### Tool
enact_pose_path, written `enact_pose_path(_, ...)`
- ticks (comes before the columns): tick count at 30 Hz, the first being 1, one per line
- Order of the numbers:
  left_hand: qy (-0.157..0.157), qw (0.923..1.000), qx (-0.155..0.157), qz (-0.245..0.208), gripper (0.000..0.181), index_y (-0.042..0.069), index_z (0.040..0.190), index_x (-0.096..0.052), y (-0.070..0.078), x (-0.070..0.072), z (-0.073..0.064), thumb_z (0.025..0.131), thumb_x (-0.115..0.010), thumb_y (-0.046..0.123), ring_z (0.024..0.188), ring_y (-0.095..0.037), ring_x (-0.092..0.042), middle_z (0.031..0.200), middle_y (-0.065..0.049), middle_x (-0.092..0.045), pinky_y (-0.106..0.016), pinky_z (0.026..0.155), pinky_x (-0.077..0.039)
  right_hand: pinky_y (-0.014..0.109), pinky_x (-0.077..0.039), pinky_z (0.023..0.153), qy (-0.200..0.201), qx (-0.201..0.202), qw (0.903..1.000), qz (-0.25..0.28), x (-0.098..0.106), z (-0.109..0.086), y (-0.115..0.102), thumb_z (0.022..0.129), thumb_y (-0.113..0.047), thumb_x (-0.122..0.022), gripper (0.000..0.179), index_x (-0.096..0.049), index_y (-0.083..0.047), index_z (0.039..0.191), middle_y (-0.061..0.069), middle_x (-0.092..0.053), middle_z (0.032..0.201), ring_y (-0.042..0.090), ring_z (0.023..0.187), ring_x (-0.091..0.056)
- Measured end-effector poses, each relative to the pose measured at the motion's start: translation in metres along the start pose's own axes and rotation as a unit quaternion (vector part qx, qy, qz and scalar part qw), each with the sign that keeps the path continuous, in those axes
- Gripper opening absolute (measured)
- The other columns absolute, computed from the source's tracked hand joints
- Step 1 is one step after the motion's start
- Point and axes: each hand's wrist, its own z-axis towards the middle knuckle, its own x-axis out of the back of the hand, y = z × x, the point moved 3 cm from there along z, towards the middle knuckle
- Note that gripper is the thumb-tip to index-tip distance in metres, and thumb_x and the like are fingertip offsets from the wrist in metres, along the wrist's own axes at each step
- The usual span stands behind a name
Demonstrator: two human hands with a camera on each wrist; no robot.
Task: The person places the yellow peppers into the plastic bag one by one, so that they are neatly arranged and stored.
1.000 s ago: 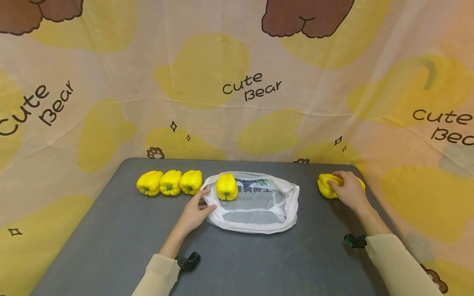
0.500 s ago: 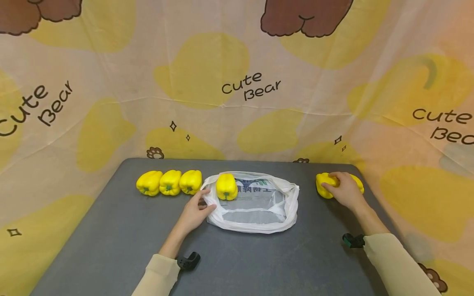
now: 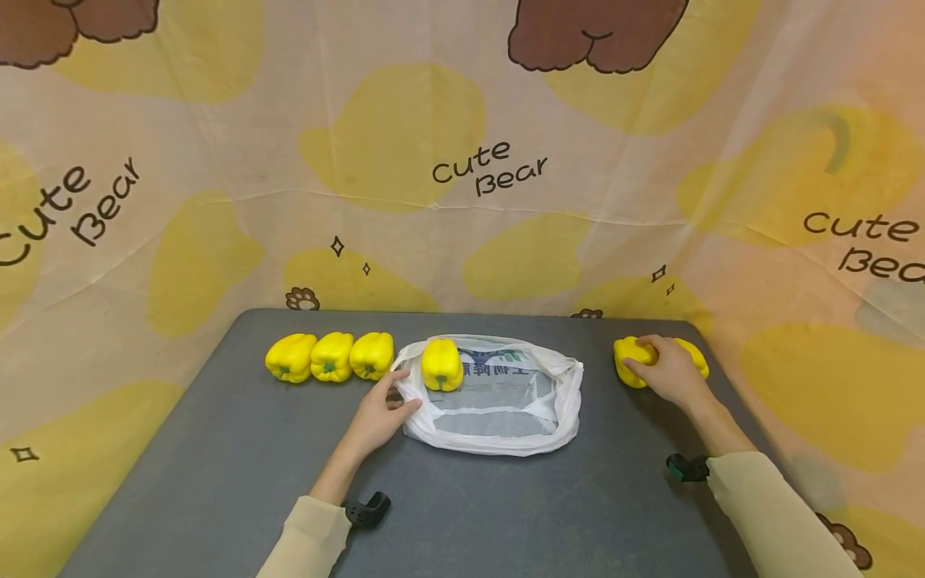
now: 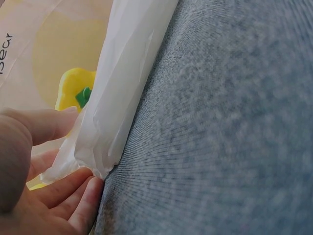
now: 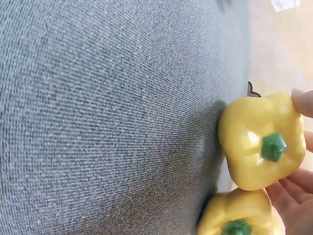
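Observation:
My left hand [image 3: 377,413] holds the left rim of a white plastic bag [image 3: 499,444], thumb and fingers at its edge. The bag lies wide open on the table, with one yellow bell pepper [image 3: 442,363] inside at its left end. In the left wrist view, white film [image 4: 115,93] runs between thumb and fingers. At the far right, my right hand [image 3: 674,371] grips another yellow bell pepper [image 3: 630,363], its green stem [image 5: 273,146] showing in the right wrist view. Right beside it sits a further pepper [image 3: 692,357], partly hidden by the hand.
Three more yellow peppers [image 3: 332,357] stand in a row left of the bag, near the back of the grey table [image 3: 520,522]. A printed cloth [image 3: 390,144] hangs behind and at both sides. Black bands [image 3: 368,510] sit on both wrists.
My right hand and the pepper it grips have shifted slightly left. My left hand, the bag and the other peppers stay in place.

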Motion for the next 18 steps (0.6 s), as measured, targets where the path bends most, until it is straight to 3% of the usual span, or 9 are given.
enact_pose_path(7,-0.001,1.0,-0.004,0.0,0.059,0.009,0.148,-0.049,0.002,0.001,-0.001,0.095,-0.074,0.022,0.124,-0.038,-0.058,0.146,-0.023,-0.051,-0.052,0.101,-0.051,0.058,-0.045,0.091,0.023,0.008,0.9997,0.006,0.003,0.0,-0.002,0.094,-0.034,-0.071,0.057,-0.059,0.01,0.128,0.031,-0.061,0.125,0.046,0.11,-0.054)
enact_pose_path(18,-0.001,1.0,-0.007,0.0,0.059,0.008,0.147,-0.049,0.002,0.0,-0.002,0.095,-0.073,0.022,0.124,-0.036,-0.058,0.144,-0.022,-0.052,-0.051,0.101,-0.051,0.055,-0.047,0.092,0.047,0.003,0.9978,0.046,0.01,-0.002,-0.025,0.094,-0.036,-0.072,0.059,-0.059,0.008,0.131,0.029,-0.06,0.127,0.042,0.11,-0.056)
